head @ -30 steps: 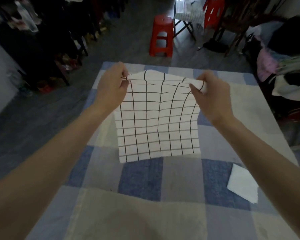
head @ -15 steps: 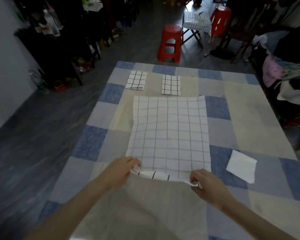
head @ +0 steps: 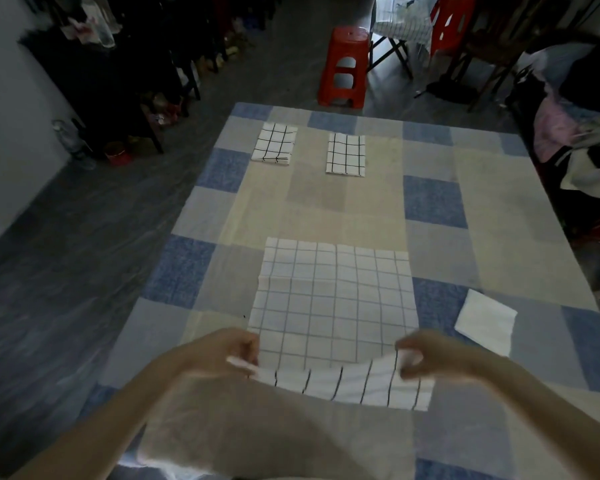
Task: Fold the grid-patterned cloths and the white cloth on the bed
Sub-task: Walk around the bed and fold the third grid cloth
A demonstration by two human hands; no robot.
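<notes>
Left hand (head: pixel 232 351) and right hand (head: pixel 426 355) each pinch a near corner, at 6 o'clock, of the cloth (head: pixel 333 306), which looks light and limp, best held by its corners.

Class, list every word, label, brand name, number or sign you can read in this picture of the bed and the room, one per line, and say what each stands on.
None: no readable text anywhere in this view.
The spread grid-patterned cloth, the two folded grid-patterned cloths and the white cloth carry only lines or plain fabric.
The red stool shows no lettering.
The items on the dark shelves are too dim and blurred to read.
</notes>
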